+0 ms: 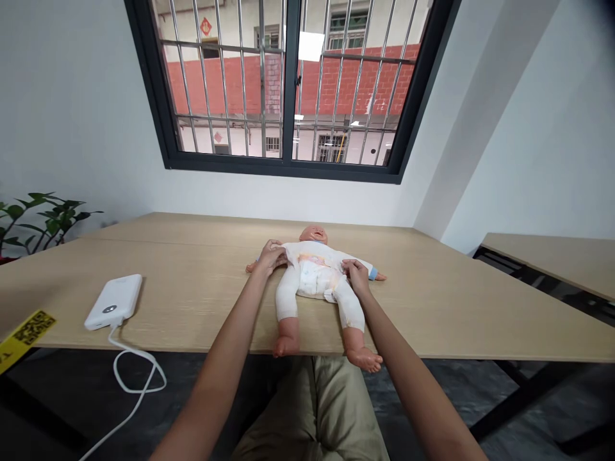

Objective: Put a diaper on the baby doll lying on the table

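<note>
A baby doll (pixel 313 235) lies on its back on the table, head toward the window and feet at the front edge. It wears a white outfit with blue cuffs and white leggings, and a printed diaper (pixel 314 280) shows over its belly and hips. My left hand (pixel 273 256) is at the doll's side on the left, its fingers bent against the white shirt (pixel 291 251). At the opposite side of the waist, my right hand (pixel 356 274) has its fingers pinched at the shirt's edge. The fingertips of both hands are partly hidden.
A white power bank (pixel 115 301) with a white cable (pixel 139 387) lies on the left of the wooden table (pixel 456 307). A yellow tag (pixel 24 339) is at the left edge. Beyond are a leafy plant (pixel 52 218) and a barred window (pixel 288 168). Another table (pixel 552 259) stands right.
</note>
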Action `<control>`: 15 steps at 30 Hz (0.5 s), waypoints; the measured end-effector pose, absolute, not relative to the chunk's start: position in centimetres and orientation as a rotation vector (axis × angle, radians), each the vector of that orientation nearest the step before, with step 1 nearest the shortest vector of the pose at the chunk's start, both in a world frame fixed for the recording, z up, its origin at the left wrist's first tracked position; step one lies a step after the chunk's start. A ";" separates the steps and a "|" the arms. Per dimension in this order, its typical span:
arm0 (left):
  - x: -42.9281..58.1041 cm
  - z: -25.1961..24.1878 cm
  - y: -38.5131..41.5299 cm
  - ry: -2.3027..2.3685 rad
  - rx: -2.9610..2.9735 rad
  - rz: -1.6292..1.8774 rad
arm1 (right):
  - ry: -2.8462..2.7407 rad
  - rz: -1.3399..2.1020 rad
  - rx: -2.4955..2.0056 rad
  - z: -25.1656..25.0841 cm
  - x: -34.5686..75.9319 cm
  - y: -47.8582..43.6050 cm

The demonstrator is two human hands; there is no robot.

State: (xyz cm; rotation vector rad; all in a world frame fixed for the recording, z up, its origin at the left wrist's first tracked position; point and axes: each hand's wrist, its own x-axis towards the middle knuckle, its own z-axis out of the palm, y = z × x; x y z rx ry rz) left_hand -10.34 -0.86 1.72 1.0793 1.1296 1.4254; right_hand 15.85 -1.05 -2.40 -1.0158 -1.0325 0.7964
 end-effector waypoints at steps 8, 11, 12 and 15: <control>-12.2 0.9 -0.8 1.467 1.134 1.351 | -1.024 0.809 -1.016 -2.5 15.9 -1.1; -11.9 0.0 -0.4 1.524 1.138 1.173 | -1.019 0.808 -1.037 -2.7 16.0 -0.8; -11.7 -0.1 -0.3 1.512 1.136 1.139 | -1.022 0.807 -1.044 -2.8 16.0 -0.8; -11.0 -0.2 -0.3 1.415 1.120 1.145 | -1.033 0.799 -1.059 -2.9 15.9 -0.6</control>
